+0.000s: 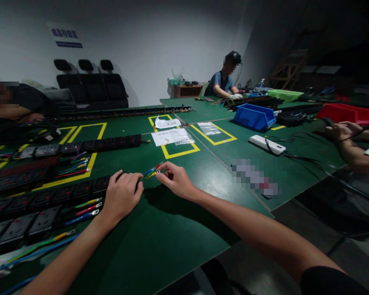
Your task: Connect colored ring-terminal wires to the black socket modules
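My left hand [123, 190] is closed over the right end of a long black socket strip [76, 190] lying on the green table. Out from under its fingers run several wires [149, 173], blue, red and green-yellow, tipped with ring terminals. At those tips, the thumb and index finger of my right hand [175, 179] pinch the wire ends. Nearer to me lies another socket strip [33, 225], its wires [83, 211] ending in metal ring lugs. Beyond my left hand rests a further socket strip [110, 142].
Yellow tape outlines and paper sheets [167, 137] mark the table [184, 237]. To the right are a white power bank [267, 145] with cables, a blue bin [254, 116] and a red bin [346, 114]. A co-worker [223, 80] sits at the far side; others are left and right.
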`<state>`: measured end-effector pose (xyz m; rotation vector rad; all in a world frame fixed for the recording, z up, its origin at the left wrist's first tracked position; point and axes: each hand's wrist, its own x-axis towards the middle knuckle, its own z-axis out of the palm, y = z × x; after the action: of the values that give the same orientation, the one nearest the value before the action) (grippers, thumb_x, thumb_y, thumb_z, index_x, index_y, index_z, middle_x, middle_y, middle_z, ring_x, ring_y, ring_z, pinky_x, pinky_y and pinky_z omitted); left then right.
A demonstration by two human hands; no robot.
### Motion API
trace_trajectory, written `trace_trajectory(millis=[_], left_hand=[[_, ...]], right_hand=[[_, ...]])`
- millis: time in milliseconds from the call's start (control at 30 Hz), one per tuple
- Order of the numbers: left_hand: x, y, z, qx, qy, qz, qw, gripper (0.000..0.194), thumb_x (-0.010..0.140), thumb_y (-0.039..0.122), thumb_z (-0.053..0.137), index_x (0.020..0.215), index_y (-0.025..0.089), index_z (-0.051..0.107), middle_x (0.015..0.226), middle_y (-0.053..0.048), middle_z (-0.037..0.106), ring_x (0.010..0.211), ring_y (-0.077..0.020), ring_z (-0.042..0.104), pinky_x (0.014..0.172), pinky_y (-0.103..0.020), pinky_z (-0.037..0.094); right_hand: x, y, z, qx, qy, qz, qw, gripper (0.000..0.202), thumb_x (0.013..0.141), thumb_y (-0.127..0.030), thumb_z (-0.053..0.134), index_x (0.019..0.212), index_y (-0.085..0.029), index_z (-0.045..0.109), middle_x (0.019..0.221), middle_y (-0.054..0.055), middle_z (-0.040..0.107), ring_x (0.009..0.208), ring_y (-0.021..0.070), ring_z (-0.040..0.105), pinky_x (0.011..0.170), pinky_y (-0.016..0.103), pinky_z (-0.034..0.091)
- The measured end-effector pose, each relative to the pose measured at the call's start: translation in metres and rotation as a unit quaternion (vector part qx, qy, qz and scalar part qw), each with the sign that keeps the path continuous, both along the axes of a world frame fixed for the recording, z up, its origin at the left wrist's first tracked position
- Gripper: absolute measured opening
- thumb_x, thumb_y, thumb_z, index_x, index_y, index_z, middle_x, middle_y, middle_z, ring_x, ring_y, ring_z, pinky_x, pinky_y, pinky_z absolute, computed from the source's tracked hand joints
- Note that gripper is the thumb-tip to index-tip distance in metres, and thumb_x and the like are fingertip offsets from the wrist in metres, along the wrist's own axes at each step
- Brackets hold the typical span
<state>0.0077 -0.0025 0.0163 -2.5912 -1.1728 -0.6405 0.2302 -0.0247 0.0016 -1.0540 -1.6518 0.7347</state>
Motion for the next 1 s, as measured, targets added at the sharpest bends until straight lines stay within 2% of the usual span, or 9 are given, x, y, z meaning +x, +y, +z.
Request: trace_trajectory(millis=[300, 567, 1000], left_hand=[[0.0015, -0.0005, 0.0021, -0.004, -0.010, -0.002, 1.000, 0.027, 0.097, 0.029, 0.044, 0.107, 0.020, 0.068, 0.100, -0.010, 0.076, 0.093, -0.0285, 0.069, 0.107, -0.055, 0.039], [-0.0009, 0.0002, 0.0001, 0.012, 0.002, 0.002, 1.000, 0.035, 0.102, 0.028, 0.036, 0.114, 0.015, 0.066, 0.102, -0.012, 0.076, 0.094, -0.0284, 0.069, 0.106, -0.053, 0.040], [0.0002, -0.0014, 0.0016, 0.005, 0.003, -0.001, 1.000, 0.022, 0.098, 0.027, 0.044, 0.103, 0.019, 0.064, 0.096, -0.008, 0.074, 0.090, -0.0270, 0.068, 0.109, -0.052, 0.037]], right_hand=[[0.0002, 0.0002, 0.0008, -0.005, -0.006, -0.009, 1.000, 0.025, 0.095, -0.044, 0.061, 0.100, -0.020, 0.063, 0.060, -0.007, 0.048, 0.053, 0.0111, 0.043, 0.052, 0.026, 0.030], [0.0013, -0.0012, 0.0020, -0.003, -0.013, -0.004, 1.000, 0.025, 0.096, -0.044, 0.060, 0.102, -0.020, 0.064, 0.059, -0.007, 0.048, 0.053, 0.0114, 0.044, 0.052, 0.026, 0.030], [0.0006, -0.0003, 0.0010, -0.002, -0.004, -0.007, 1.000, 0.024, 0.096, -0.044, 0.061, 0.101, -0.020, 0.063, 0.060, -0.007, 0.048, 0.053, 0.0112, 0.043, 0.052, 0.026, 0.030]])
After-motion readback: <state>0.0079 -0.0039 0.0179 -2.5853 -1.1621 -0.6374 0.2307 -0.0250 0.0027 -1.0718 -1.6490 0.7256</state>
